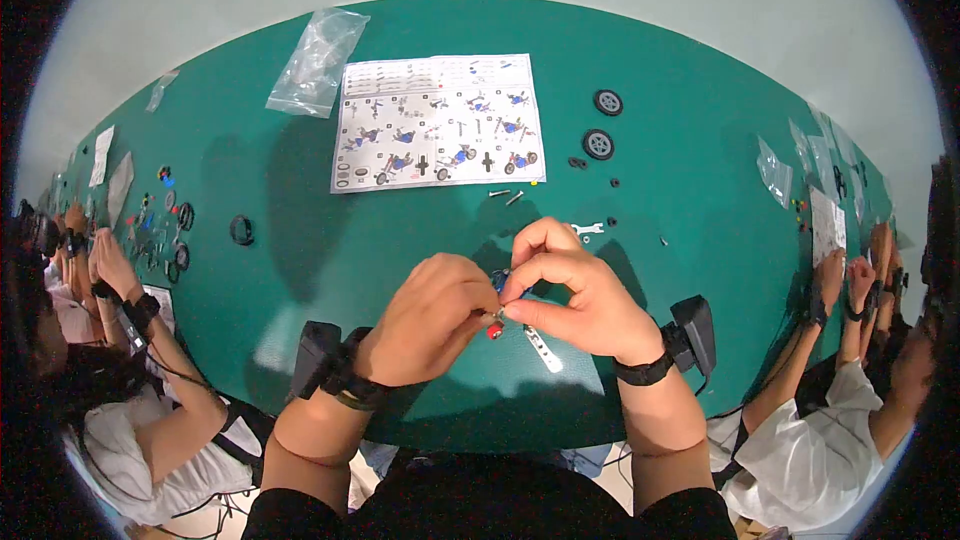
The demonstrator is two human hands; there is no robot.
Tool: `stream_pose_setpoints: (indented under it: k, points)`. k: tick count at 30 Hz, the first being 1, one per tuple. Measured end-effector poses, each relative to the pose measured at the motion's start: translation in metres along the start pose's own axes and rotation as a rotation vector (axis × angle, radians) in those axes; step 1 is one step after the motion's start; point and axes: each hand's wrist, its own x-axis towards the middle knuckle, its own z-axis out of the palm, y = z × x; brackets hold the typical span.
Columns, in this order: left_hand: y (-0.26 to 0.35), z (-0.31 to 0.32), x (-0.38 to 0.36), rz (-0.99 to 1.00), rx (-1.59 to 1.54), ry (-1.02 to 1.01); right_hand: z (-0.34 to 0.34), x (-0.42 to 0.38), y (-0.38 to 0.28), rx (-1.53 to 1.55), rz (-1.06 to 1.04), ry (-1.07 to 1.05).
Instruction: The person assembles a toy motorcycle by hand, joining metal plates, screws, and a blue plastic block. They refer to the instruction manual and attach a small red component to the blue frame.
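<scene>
Close in front of me, both hands meet on a small toy motorcycle assembly with a blue part (500, 281), a red piece (495, 331) and a silver perforated strip (544, 350) that points down toward the table's near edge. My left hand (428, 312) is closed, its fingertips pinching the assembly from the left near the red piece. From the other side, my right hand (572, 292) pinches it between thumb and forefinger. The fingers hide much of the assembly. Just beyond my right hand lies a small wrench (588, 229).
A printed instruction sheet (437, 125) lies ahead beside a clear plastic bag (320, 62). Two wheels (598, 144) and loose screws (507, 196) are to its right and below. A black tyre (242, 230) sits left. Other people's hands (112, 262) work at both sides.
</scene>
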Motion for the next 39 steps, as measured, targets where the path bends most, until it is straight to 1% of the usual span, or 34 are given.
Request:
stream_pose_setpoints:
  k: [5,11,14,16,17,21,25,26,29,32,34,39]
  points:
    - [0.0,-0.001,0.0,-0.013,-0.043,0.003,0.002,0.0,0.0,-0.027,-0.027,0.009]
    - [-0.001,0.003,-0.001,-0.03,-0.108,0.021,0.008,0.001,-0.003,-0.135,-0.065,0.054]
    - [-0.001,0.001,-0.001,-0.053,-0.159,0.036,0.014,0.0,-0.002,-0.083,-0.023,0.097]
    - [-0.001,-0.002,-0.001,-0.073,-0.171,0.015,0.022,0.001,-0.002,0.049,0.008,0.15]
    - [-0.001,-0.002,-0.001,-0.077,-0.181,0.039,0.025,0.002,-0.001,0.114,0.026,0.177]
    - [0.0,0.003,0.001,-0.098,-0.198,0.097,0.032,0.0,0.004,0.033,0.001,0.248]
    - [-0.002,0.007,0.0,-0.124,-0.245,0.086,0.034,0.0,0.005,-0.104,-0.046,0.274]
    - [-0.002,0.007,-0.001,-0.157,-0.277,0.083,0.035,0.0,0.005,-0.131,-0.059,0.279]
    - [-0.003,0.006,-0.003,-0.232,-0.365,0.077,0.03,0.0,0.004,-0.095,-0.045,0.258]
    - [-0.005,0.002,-0.004,-0.269,-0.434,0.065,0.026,0.002,-0.001,0.151,0.019,0.201]
    - [-0.004,0.001,-0.005,-0.298,-0.472,0.031,0.024,0.001,0.003,0.186,0.032,0.163]
    - [-0.003,-0.001,-0.004,-0.243,-0.432,0.032,0.027,0.0,0.008,0.276,0.024,0.158]
